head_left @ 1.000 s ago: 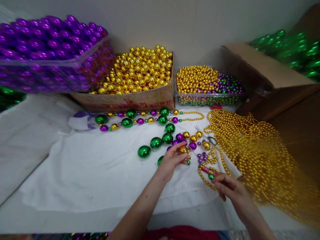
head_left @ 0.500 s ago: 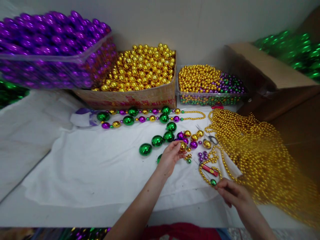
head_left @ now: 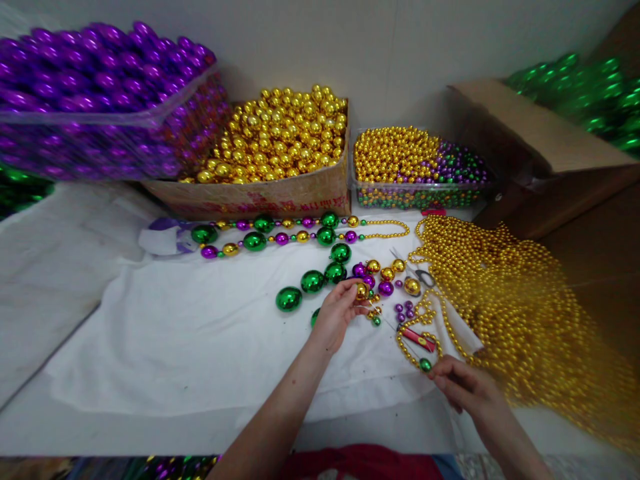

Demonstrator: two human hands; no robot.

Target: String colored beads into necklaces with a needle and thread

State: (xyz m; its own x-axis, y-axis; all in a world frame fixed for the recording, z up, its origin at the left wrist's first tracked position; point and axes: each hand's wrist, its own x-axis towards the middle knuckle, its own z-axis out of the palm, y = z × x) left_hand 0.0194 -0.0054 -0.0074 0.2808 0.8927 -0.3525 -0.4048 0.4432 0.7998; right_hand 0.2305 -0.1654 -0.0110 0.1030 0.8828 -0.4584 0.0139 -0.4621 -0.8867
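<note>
My left hand [head_left: 343,310] is closed, its thumb and fingers pinching a gold bead [head_left: 361,291]. A thin pale string [head_left: 389,322] stretches from there toward the right. My right hand [head_left: 463,381] is closed on the end of a string of small gold beads [head_left: 401,347], right beside a small green bead [head_left: 425,365]. Under that loop lies a red-wrapped stick-like object [head_left: 419,339]. Purple beads [head_left: 385,289], small purple beads [head_left: 404,311] and larger green beads [head_left: 313,281] rest on the white cloth around my left hand.
A finished-looking bead necklace [head_left: 255,241] lies across the back. Scissors [head_left: 424,277] sit by a heap of gold bead strands [head_left: 510,300]. Behind stand a purple-bead bin [head_left: 165,120], a carton of gold beads [head_left: 260,200], a mixed-bead tub [head_left: 420,188] and a brown box [head_left: 545,140].
The view has shifted very slightly. My left hand has drawn a little left with the gold bead; my right hand has barely moved.
</note>
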